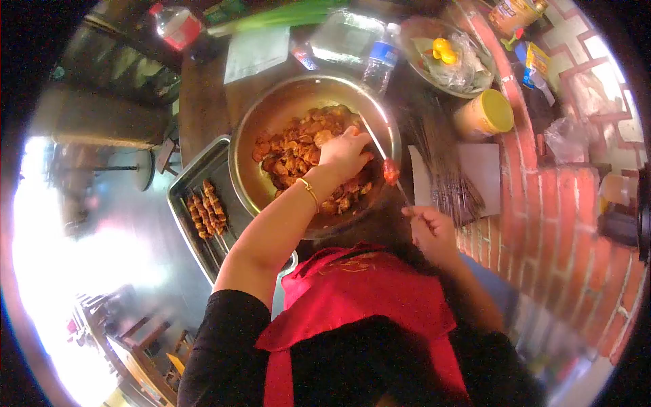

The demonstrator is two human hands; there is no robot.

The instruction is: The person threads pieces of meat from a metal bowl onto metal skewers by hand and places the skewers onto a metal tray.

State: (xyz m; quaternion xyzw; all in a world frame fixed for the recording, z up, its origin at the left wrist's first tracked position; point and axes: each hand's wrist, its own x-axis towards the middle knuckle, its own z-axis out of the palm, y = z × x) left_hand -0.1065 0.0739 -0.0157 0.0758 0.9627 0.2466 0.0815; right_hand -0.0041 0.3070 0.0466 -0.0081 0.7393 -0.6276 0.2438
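A large steel bowl (239, 146) holds a heap of marinated meat pieces (291, 146). My left hand (344, 152) reaches down into the bowl over the meat, its fingers curled and their tips hidden. Outside the bowl's right rim, my right hand (432, 232) pinches the lower end of a thin skewer (403, 195). A reddish piece of meat (390, 171) is threaded on that skewer, which slants up along the bowl's rim. Left of the bowl, several filled meat skewers (207, 209) lie side by side on a dark metal tray (178, 197).
Many bare skewers (456, 193) lie on white paper (480, 169) to the right. Behind the bowl stand a water bottle (382, 57) and a plate (468, 87) with a plastic bag. A yellow-lidded tub (485, 113) sits by the brick wall (536, 203). A red-labelled bottle (178, 28) is farther left.
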